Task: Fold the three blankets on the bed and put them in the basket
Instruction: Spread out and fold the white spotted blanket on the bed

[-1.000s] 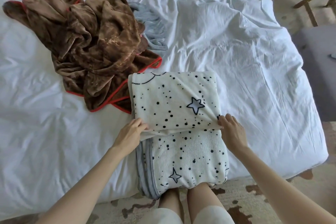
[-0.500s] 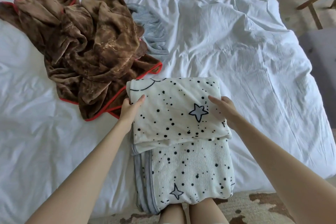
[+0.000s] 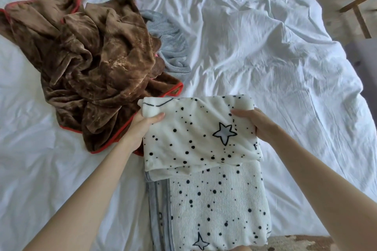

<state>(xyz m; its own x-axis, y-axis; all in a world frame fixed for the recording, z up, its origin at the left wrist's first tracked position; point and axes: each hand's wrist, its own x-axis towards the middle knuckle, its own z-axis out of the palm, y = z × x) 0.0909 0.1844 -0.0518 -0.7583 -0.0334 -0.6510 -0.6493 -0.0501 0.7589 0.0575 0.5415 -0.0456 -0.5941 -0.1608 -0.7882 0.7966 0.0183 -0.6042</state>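
Blankets are the job, and the white star-patterned blanket (image 3: 204, 144) in the lower middle of the frame is the one in hand. It lies partly folded on the white bed (image 3: 265, 51), its near part hanging toward the bottom edge. The left hand (image 3: 142, 126) pinches the upper left corner of the top layer, thumb on top and fingers tucked under. The right hand (image 3: 255, 122) grips the upper right side of the same layer, fingers wrapped over the edge.

Up in the left of the frame, the brown blanket (image 3: 98, 63) with red trim lies crumpled, its lower edge just beside the white one. A grey blanket (image 3: 169, 47) peeks out from behind the brown heap. Both look unfolded. No basket shows in the frame.

This looks like the last fold of the first blanket. The next move probably calls for drawing the gripped layer toward the near edge with both corners level, so the stack stays square.
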